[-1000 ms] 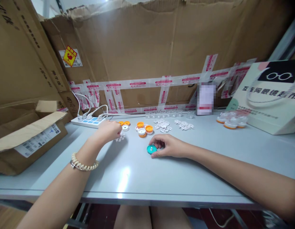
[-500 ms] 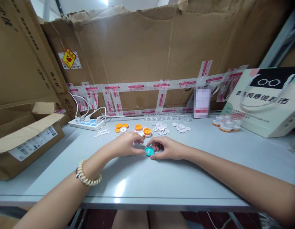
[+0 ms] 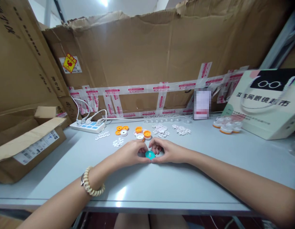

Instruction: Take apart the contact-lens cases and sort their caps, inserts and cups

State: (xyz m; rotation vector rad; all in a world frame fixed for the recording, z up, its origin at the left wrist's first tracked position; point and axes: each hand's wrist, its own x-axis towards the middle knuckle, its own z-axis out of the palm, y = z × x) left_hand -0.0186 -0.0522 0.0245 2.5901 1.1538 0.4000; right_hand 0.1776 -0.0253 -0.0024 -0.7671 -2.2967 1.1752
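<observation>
A round teal plastic part [image 3: 150,155] with a small pale piece at its centre sits between both hands, low over the table. My left hand [image 3: 135,152] has its thumb and fingers curled round the left side of it. From the right, my right hand [image 3: 166,150] grips the same part between thumb and bent fingers. The two thumbs meet at its near edge. Just beyond the hands lie orange and white round parts [image 3: 147,134], some stacked. Small white discs [image 3: 118,142] lie to the left of them.
White small parts [image 3: 161,130] lie in piles farther back, with a row of clear cups [image 3: 161,118] behind. A power strip [image 3: 87,126] and an open cardboard box [image 3: 40,143] stand left. At right are assembled orange-white pieces [image 3: 226,126] and a paper bag [image 3: 262,105].
My left hand has moved right and closed in on the teal part, its thumb now at the near edge. The small white discs behind that hand have come into view.
</observation>
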